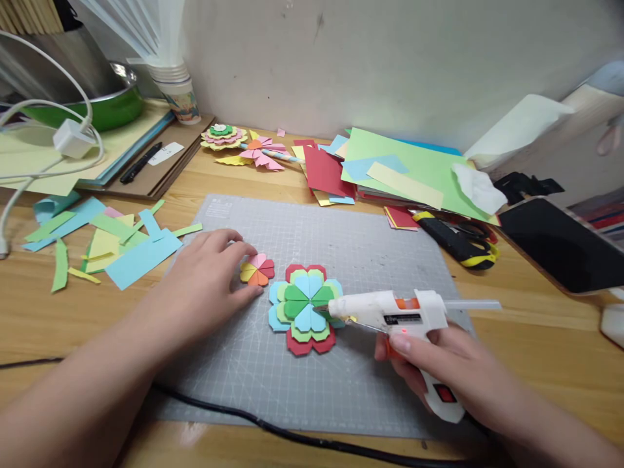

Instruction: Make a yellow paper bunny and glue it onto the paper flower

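On the grey cutting mat [380, 383] lies a large layered paper flower [303, 320] in red, light green, blue and green. My right hand [439, 361] grips a white glue gun [370, 309], its thumb along the side and a finger at the orange trigger. The gun's nozzle points left, at or just above the flower's centre. A clear glue stick [472, 304] sticks out of its back. My left hand [219, 266] has thumb and fingertips at opposite edges of a small paper flower [257, 270] in pink, red, orange and yellow, low over the mat.
Paper scraps [141, 250] lie at left. A finished paper flower [224, 136] on a striped stem rests behind the mat, near stacked coloured paper [419, 166]. A utility knife [453, 240], scissors and a phone [560, 240] are at right. A black cable [253, 419] crosses the front.
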### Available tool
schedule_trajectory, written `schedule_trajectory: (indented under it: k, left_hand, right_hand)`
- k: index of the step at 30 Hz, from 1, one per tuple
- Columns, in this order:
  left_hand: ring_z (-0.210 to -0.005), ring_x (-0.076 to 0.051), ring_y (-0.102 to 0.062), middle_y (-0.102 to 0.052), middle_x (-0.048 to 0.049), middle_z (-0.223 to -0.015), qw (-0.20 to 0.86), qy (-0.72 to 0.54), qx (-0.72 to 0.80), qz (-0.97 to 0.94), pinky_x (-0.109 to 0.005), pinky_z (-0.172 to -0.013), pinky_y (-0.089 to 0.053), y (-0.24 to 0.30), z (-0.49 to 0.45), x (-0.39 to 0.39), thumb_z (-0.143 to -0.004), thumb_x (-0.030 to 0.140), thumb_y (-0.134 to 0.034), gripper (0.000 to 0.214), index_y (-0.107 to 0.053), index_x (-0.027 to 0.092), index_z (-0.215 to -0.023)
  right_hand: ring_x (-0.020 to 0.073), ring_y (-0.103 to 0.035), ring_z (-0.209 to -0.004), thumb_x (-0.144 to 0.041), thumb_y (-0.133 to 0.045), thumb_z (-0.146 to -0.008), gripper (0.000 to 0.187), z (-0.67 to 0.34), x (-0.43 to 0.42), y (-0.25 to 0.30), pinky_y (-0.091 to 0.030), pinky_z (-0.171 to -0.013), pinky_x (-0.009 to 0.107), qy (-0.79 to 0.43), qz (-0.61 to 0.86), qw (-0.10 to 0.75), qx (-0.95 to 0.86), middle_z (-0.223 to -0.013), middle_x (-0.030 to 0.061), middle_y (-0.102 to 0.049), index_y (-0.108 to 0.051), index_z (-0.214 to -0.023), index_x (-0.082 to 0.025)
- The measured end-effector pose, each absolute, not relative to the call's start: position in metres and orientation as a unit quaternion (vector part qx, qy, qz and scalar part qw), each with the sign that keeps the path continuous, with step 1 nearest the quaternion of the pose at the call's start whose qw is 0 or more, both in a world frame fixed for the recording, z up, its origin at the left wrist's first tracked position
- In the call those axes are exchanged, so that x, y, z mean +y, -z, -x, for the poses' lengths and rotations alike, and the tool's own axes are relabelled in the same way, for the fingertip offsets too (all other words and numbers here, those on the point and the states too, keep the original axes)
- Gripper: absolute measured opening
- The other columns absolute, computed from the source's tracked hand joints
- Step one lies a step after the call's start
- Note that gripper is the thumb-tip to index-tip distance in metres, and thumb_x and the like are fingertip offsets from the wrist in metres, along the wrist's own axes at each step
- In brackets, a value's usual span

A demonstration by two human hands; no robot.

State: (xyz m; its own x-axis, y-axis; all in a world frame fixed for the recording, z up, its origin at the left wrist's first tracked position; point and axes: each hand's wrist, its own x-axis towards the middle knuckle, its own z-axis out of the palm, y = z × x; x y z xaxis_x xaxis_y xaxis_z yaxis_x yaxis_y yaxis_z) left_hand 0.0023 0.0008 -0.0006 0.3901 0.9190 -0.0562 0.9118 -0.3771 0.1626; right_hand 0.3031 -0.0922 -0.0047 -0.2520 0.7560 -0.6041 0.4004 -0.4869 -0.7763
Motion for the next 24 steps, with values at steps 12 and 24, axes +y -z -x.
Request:
schedule_trajectory:
  k: [12,24]
  left_hand:
    - [-0.114,-0.032,-0.052,-0.057,-0.0120,-0.122,0.080,-0.020,0.551,-0.830,-0.048,-0.100,-0.042,0.000,-0.003,0.000,-0.079,0.047,-0.058,0.043,-0.065,0.019,-0.111]
    - [-0.111,-0.032,-0.053,-0.057,-0.0136,-0.119,0.078,-0.077,0.538,-0.836,-0.051,-0.098,-0.043,0.002,0.001,0.001,-0.083,0.050,-0.055,0.041,-0.062,0.017,-0.106]
  right_hand:
    - [0.0068,-0.043,-0.029,-0.058,-0.053,-0.084,0.047,-0.298,-0.082,0.012,-0.027,-0.029,0.014,-0.842,0.407,0.219,-0.277,-0.045,-0.0057,-0.043,-0.063,-0.079,-0.013]
    - [0.0069,-0.027,-0.027,-0.055,-0.041,-0.088,0.038,-0.298,-0.075,0.012,-0.025,-0.033,0.019,-0.810,0.386,0.398,-0.191,-0.042,-0.0088,-0.031,-0.053,-0.074,-0.022]
